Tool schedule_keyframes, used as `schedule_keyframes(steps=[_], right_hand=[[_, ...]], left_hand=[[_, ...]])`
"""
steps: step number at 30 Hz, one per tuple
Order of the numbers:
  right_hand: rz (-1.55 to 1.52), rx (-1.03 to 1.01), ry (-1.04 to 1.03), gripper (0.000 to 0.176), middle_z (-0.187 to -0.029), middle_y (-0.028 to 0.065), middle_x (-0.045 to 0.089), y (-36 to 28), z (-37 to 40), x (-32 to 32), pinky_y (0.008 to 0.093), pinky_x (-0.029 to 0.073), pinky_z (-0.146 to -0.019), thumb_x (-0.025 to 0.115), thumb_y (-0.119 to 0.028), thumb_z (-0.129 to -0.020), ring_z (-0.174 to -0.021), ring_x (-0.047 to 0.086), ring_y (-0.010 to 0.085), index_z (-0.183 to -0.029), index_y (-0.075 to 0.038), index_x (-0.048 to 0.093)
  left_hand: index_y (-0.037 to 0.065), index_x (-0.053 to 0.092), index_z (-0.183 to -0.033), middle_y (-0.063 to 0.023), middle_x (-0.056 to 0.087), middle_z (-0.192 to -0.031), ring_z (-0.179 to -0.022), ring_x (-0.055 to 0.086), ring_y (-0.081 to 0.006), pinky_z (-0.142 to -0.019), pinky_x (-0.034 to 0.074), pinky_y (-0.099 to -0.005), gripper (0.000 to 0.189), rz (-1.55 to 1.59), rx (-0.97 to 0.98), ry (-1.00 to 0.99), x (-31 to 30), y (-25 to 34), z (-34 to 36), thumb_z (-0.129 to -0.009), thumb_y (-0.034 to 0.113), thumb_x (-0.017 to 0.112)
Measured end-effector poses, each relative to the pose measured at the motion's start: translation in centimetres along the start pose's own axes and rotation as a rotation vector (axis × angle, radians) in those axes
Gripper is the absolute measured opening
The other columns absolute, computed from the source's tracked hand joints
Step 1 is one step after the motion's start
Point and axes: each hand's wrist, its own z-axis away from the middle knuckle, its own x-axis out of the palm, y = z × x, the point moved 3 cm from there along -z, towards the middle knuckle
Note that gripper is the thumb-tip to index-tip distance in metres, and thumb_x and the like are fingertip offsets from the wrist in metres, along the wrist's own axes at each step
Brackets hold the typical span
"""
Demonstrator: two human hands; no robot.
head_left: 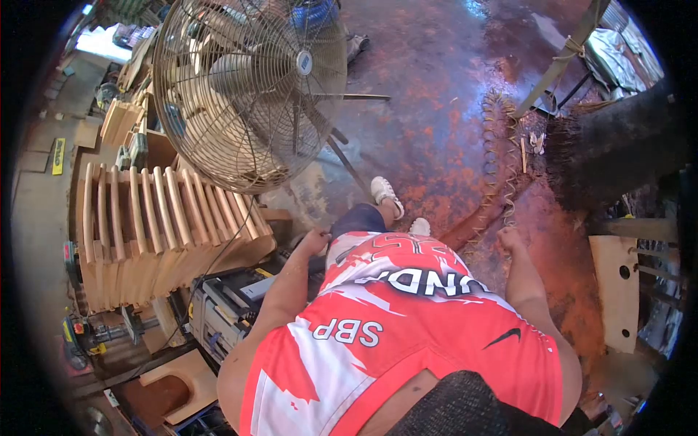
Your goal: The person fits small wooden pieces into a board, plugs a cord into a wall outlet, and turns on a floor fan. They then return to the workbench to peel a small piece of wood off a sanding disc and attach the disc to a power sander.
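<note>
My left hand (315,242) hangs beside the dark shorts (358,220), its fingers curled; whatever may be inside them is too small to make out. Out to the other side, my right hand (510,237) is also closed, at the lower end of a coiled hose (511,167) lying over the reddish floor. Whether it grips the hose cannot be told. To the left of my left hand stands a stack of curved wooden pieces (163,232).
A large caged fan (251,87) stands ahead on the left. Below the wooden stack are a black tool case (218,312) and a cut wooden panel (185,385). A board with holes (614,291) is at the right, under a dark, bulky object (618,152).
</note>
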Motion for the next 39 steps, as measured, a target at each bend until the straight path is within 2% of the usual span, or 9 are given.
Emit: schedule_keyframes(steps=[2,3,7,9,20,24,31,37,39], right_hand=[[-0.055,-0.034,0.051,0.023,-0.074,0.0111,0.065,-1.3,0.5,0.2,0.0364,0.05,-0.053,0.06,-0.024,-0.085,-0.061,0.063,0.02,-0.084,-0.003,0.066],[-0.104,-0.067,0.105,0.022,-0.074,0.0115,0.065,-1.9,0.9,0.1,0.0368,0.05,-0.053,0.059,-0.023,-0.085,-0.06,0.062,0.0201,-0.084,-0.002,0.065],[0.017,-0.224,0.157,0.02,-0.073,0.0109,0.064,-3.3,1.8,-0.4,0.0364,0.049,-0.051,0.059,-0.021,-0.085,-0.057,0.06,0.0193,-0.086,-0.002,0.064],[-0.161,-0.073,0.118,0.021,-0.071,0.0098,0.063,-2.3,2.0,0.0,0.0354,0.047,-0.049,0.057,-0.022,-0.086,-0.055,0.058,0.0184,-0.089,-0.003,0.065],[-0.123,0.092,0.019,0.024,-0.062,0.009,0.061,5.6,6.6,4.1,0.0353,0.047,-0.045,0.056,-0.026,-0.086,-0.05,0.059,0.0198,-0.085,-0.006,0.069],[-0.217,0.217,0.093,0.024,-0.064,0.0096,0.062,1.6,11.3,2.8,0.0372,0.049,-0.047,0.057,-0.025,-0.086,-0.051,0.06,0.0214,-0.086,-0.004,0.068],[-0.307,0.175,0.197,0.018,-0.065,0.0087,0.06,3.0,10.8,3.5,0.0374,0.05,-0.046,0.058,-0.019,-0.085,-0.053,0.059,0.0203,-0.082,-0.003,0.066],[-0.429,0.217,0.212,0.015,-0.062,0.0067,0.057,4.4,12.1,4.1,0.0354,0.045,-0.041,0.057,-0.017,-0.085,-0.05,0.056,0.0179,-0.081,-0.003,0.062],[-0.522,0.2,0.295,0.015,-0.06,0.0062,0.056,4.7,12.9,4.6,0.0338,0.043,-0.04,0.057,-0.017,-0.084,-0.048,0.055,0.0173,-0.079,-0.003,0.06]], left_hand=[[0.0,0.065,-0.102,-0.016,0.068,-0.084,-0.077,0.064,-0.0227,-0.074,0.049,-0.036,0.031,-0.019,-0.069,-0.023,0.3,-0.6,0.0,-0.085,0.025,0.06],[0.001,0.064,-0.107,-0.0231,0.066,-0.098,-0.095,0.064,-0.0364,-0.084,0.048,-0.0416,0.04,-0.009,-0.09,-0.056,0.2,-0.3,0.1,-0.086,0.034,0.057],[0.001,0.065,-0.107,-0.0224,0.066,-0.101,-0.097,0.063,-0.0363,-0.085,0.048,-0.0413,0.041,-0.003,-0.051,-0.083,0.0,1.1,-0.4,-0.086,0.035,0.057],[0.002,0.066,-0.106,-0.0204,0.067,-0.102,-0.097,0.064,-0.0334,-0.085,0.048,-0.0396,0.04,-0.048,-0.055,-0.075,0.3,0.8,-1.9,-0.085,0.036,0.059],[0.004,0.068,-0.102,-0.0171,0.068,-0.098,-0.091,0.065,-0.0294,-0.081,0.05,-0.0387,0.042,-0.087,0.192,-0.182,0.8,7.3,-8.5,-0.08,0.039,0.064],[0.004,0.068,-0.101,-0.0181,0.068,-0.099,-0.092,0.065,-0.0315,-0.082,0.05,-0.0393,0.045,-0.099,0.25,-0.234,1.5,8.2,-10.2,-0.079,0.043,0.064],[0.003,0.068,-0.101,-0.0192,0.068,-0.096,-0.091,0.065,-0.0313,-0.08,0.05,-0.0394,0.044,-0.239,0.266,-0.198,1.1,12.2,-10.1,-0.08,0.041,0.063],[0.001,0.067,-0.102,-0.0211,0.068,-0.094,-0.088,0.066,-0.0323,-0.079,0.05,-0.0408,0.045,-0.075,0.223,-0.366,2.5,14.5,-10.8,-0.081,0.04,0.062],[0.0,0.066,-0.102,-0.0214,0.067,-0.096,-0.09,0.065,-0.0337,-0.081,0.049,-0.0417,0.043,-0.159,0.34,-0.314,2.9,15.6,-11.0,-0.083,0.039,0.061]])
